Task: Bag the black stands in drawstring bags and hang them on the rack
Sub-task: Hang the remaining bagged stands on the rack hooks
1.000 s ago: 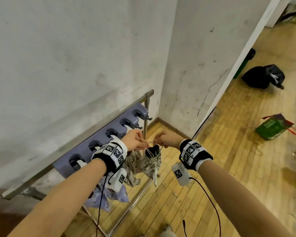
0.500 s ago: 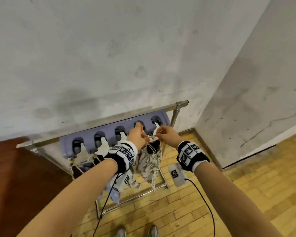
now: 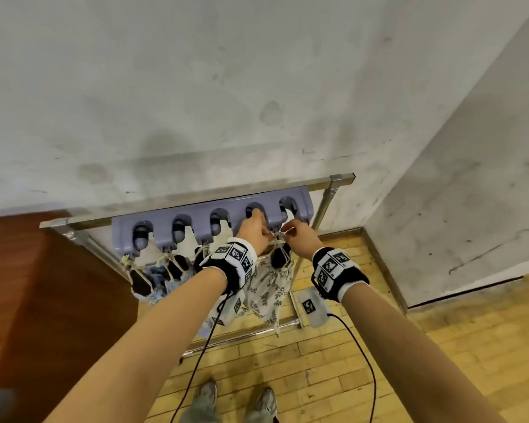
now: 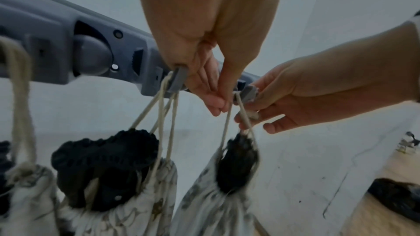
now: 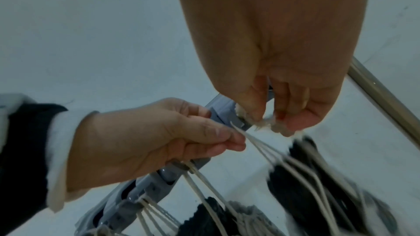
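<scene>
The bag [image 3: 271,288], a black stand [image 4: 237,164] showing at its mouth, was held below the rack [image 3: 214,216] by its cords [image 4: 244,117], pinched by the left hand [image 3: 254,232] and the right hand [image 3: 300,239].

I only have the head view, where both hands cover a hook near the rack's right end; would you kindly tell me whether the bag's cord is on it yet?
Observer: In the left wrist view the cord runs up to the grey hook and lies against it; whether it is fully looped over, I cannot tell.
Operator: Thank you; what does the right hand hold?
Observer: The right hand pinches the cord's frayed end.
Operator: And the left?
Observer: The left hand pinches the cord strands between thumb and forefinger.
</scene>
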Tool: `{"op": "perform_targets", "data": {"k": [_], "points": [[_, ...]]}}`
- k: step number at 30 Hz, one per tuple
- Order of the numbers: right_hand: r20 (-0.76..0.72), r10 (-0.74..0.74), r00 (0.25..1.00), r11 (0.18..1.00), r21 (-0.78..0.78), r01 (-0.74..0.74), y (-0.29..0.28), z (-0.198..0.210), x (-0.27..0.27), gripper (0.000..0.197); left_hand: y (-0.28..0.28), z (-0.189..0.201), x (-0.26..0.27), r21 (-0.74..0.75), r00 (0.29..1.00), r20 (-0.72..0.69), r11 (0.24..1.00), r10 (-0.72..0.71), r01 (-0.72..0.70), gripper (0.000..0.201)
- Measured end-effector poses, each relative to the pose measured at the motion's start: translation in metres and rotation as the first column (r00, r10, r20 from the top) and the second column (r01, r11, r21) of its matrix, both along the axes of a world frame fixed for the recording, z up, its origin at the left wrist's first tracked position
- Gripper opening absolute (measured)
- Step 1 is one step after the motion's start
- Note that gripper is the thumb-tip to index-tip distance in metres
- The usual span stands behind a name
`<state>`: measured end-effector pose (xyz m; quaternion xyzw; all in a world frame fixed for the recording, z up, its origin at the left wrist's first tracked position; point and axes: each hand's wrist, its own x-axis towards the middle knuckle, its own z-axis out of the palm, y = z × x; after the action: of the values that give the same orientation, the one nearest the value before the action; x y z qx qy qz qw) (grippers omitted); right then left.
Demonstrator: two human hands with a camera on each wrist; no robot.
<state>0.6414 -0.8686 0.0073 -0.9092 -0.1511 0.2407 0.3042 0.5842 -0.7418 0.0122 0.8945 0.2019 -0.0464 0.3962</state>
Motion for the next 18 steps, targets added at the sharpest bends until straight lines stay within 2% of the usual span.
{"op": "perform_targets", "data": {"k": [5, 8, 12, 14, 18], "points": [[-0.070, -0.059, 0.996, 0.992, 0.104, 0.066, 0.001, 0.018, 0.008, 0.024, 0.016, 0.011, -0.014, -0.137, 0.999, 0.049, 0.990, -0.020, 0.027, 0.020], [-0.009, -0.113, 0.994, 0.988, 0.109, 0.113, 0.013, 0.039, 0.014, 0.018, 0.044, 0.029, -0.034, -0.177, 0.994, 0.106, 0.984, 0.008, 0.011, 0.024], [0.053, -0.172, 0.984, 0.941, 0.304, 0.148, 0.062, 0.083, -0.015, 0.022, 0.102, 0.052, -0.074, -0.152, 0.981, 0.182, 0.988, 0.063, -0.036, 0.029], [0.042, -0.079, 0.996, 0.929, 0.365, 0.059, 0.102, 0.103, -0.045, 0.022, 0.141, 0.063, -0.103, -0.153, 0.971, 0.214, 0.985, 0.107, -0.075, 0.037], [0.054, 0.159, 0.986, 0.932, 0.320, -0.168, 0.202, 0.123, -0.115, 0.018, 0.222, 0.084, -0.183, -0.098, 0.951, 0.235, 0.979, 0.199, -0.180, 0.039]]}}
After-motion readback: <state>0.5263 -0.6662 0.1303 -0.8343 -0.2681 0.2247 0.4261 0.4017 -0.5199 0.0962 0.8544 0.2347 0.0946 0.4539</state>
